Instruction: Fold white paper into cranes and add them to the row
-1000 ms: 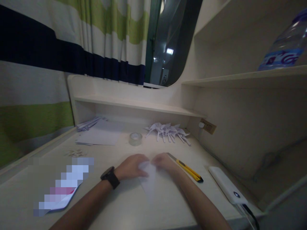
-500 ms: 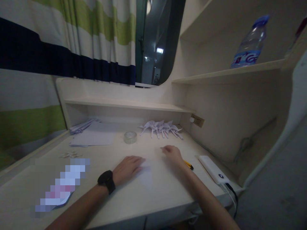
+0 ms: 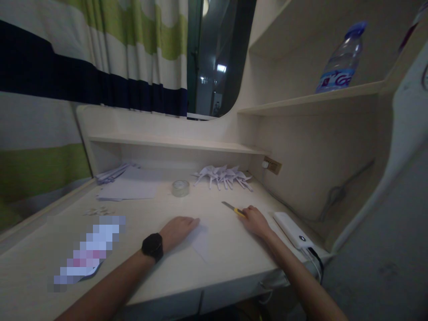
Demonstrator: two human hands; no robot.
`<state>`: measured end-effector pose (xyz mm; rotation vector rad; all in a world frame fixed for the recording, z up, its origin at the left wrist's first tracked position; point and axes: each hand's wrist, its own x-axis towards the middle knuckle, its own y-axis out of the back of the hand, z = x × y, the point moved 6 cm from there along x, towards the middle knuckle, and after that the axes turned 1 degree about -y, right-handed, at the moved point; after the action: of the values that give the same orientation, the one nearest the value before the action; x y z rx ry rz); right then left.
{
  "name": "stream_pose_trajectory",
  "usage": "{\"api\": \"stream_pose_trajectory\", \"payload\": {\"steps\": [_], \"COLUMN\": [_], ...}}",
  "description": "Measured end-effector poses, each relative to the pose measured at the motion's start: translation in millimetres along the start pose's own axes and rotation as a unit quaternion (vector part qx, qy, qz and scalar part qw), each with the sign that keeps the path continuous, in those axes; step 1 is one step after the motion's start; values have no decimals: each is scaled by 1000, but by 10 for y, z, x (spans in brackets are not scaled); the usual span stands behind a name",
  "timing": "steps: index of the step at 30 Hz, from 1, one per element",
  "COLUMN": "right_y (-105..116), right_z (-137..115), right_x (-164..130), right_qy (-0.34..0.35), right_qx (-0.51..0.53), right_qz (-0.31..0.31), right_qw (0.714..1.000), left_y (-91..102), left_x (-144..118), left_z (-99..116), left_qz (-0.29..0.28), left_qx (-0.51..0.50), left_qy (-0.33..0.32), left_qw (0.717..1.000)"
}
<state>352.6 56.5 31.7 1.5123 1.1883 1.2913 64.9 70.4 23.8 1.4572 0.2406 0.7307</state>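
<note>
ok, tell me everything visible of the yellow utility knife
The slim yellow-and-black utility knife has a plastic-looking handle and an exposed grey, metallic-looking blade. It appears to lie on the pale desk, blade pointing away and leftward. The person's bare right hand covers most of the handle; how firmly it grips isn't visible.

Matt paper [image 3: 201,244] on smooth bench [image 3: 230,252].
Remotely, I note metal blade [image 3: 228,205] and plastic handle [image 3: 238,211] on the cutter [image 3: 239,212], a glossy plastic tape roll [image 3: 180,191], a cloth curtain [image 3: 133,58].
</note>
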Motion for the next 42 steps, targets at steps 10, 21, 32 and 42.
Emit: {"api": "stream_pose_trajectory", "payload": {"steps": [10, 21, 32, 42], "right_y": [235, 383, 72, -9], "right_z": [-198, -674, -1020, -908], "right_x": [-251, -787, -678, -480], "right_qy": [46, 190, 322, 312], "right_qx": [20, 37, -4, 13], "right_qz": [33, -58, -20, -16], "right_qw": [998, 979, 947, 950], "left_y": [-32, 155, 181, 251], "left_x": [10, -14, -38, -62], "left_z": [93, 136, 114, 149], "left_qz": [-36, 16, 35, 32], "left_qx": [101, 88, 67, 39], "left_qy": [-3, 84, 148, 139], "left_qw": [994, 992, 986, 989]}}
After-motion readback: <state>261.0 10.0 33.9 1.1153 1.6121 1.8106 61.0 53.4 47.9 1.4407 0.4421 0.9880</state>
